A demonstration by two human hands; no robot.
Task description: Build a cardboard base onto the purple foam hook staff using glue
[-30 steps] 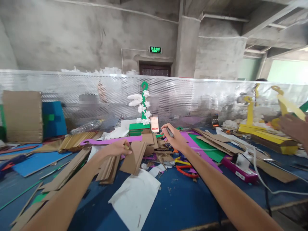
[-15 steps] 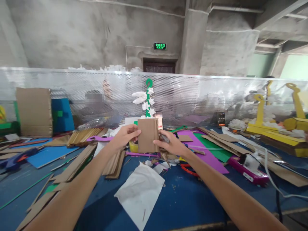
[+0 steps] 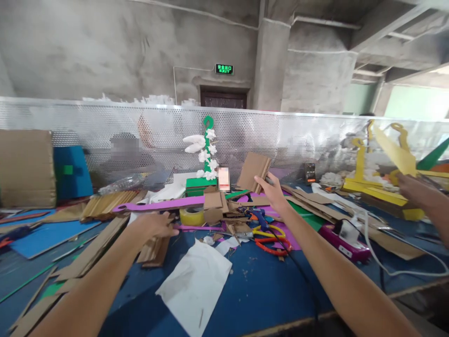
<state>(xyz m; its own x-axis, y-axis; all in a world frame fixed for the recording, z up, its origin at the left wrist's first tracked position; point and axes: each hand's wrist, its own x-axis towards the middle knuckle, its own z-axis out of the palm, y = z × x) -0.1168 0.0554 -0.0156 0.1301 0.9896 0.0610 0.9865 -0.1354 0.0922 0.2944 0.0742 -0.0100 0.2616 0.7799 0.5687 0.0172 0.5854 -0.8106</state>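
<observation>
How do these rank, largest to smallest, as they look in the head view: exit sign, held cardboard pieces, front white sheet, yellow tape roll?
1. Front white sheet
2. Held cardboard pieces
3. Yellow tape roll
4. Exit sign
Nearness may enlarge the sheet.

Green sign (image 3: 224, 69), "安全出口", "EXIT"

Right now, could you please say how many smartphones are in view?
2: one smartphone beside the green box, another farther right near the perforated panel; others may be hidden.
</observation>
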